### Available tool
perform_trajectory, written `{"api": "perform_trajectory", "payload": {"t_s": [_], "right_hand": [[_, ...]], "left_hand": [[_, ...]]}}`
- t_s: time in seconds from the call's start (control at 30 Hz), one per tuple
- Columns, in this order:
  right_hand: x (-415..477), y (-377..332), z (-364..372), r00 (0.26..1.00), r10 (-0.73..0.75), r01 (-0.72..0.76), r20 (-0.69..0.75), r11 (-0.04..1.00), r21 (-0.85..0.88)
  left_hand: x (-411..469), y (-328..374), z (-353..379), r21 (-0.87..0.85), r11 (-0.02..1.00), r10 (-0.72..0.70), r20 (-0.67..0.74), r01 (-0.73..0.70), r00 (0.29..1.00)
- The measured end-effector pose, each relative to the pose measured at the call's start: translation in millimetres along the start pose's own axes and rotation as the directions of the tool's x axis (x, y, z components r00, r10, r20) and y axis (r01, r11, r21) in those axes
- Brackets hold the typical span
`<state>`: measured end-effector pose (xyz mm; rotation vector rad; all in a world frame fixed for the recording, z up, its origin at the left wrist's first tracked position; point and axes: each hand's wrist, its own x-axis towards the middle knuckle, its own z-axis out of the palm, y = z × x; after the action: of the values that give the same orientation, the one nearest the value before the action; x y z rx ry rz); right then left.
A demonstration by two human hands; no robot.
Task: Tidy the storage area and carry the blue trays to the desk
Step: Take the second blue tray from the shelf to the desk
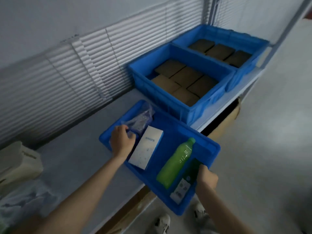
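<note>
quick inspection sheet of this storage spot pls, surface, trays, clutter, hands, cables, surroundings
surface: pale shelf top; the near tray overhangs its front edge.
job's things: near blue tray holds a green bottle, a white box, a clear plastic bag, a dark green item and a small card. Two deeper blue crates, middle and far, hold brown boxes.
clutter: cream bag and crumpled plastic at left.
hands: left hand grips the tray's left rim; right hand grips its right rim.
cables: nothing seen.
surroundings: white blinds behind; grey floor; shoes below.
</note>
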<state>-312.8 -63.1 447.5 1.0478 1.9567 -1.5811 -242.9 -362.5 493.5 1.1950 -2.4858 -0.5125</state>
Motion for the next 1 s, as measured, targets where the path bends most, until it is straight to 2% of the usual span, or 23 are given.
{"api": "perform_trajectory", "payload": {"t_s": [0.1,0.17,0.27,0.33,0.43,0.57,0.7,0.8,1.0], "right_hand": [[-7,15,-12,0.997,-0.009,0.011,-0.074,1.0,0.027],[-10,23,-20,0.995,-0.001,0.007,-0.099,0.998,0.058],[-14,36,-33,0.991,0.01,0.003,-0.133,0.995,0.098],[-16,43,-42,0.99,0.016,0.001,-0.142,0.993,0.119],[-14,51,-65,0.989,0.017,0.002,-0.15,0.991,0.13],[-7,66,-122,0.986,0.007,0.012,-0.166,0.993,0.117],[0,85,-199,0.975,0.008,0.027,-0.22,0.988,0.153],[0,106,-266,0.961,0.006,0.049,-0.276,0.98,0.192],[-5,154,-433,0.918,0.016,0.098,-0.396,0.959,0.266]], "left_hand": [[42,-8,3,0.082,0.996,0.031,0.102,-0.04,0.994],[66,-18,9,0.145,0.989,-0.011,0.232,-0.024,0.973],[81,-25,19,0.051,0.999,-0.017,0.46,-0.007,0.888],[75,-17,20,0.001,1.0,0.022,0.474,-0.025,0.88],[64,-8,21,0.023,1.0,0.005,0.468,-0.018,0.884],[37,3,31,-0.069,0.997,0.013,0.567,0.031,0.824],[-26,43,42,-0.173,0.984,0.07,0.575,0.038,0.815],[-81,86,51,-0.231,0.972,0.117,0.611,0.035,0.783],[-221,202,71,-0.324,0.942,0.286,0.654,-0.083,0.701]]}}
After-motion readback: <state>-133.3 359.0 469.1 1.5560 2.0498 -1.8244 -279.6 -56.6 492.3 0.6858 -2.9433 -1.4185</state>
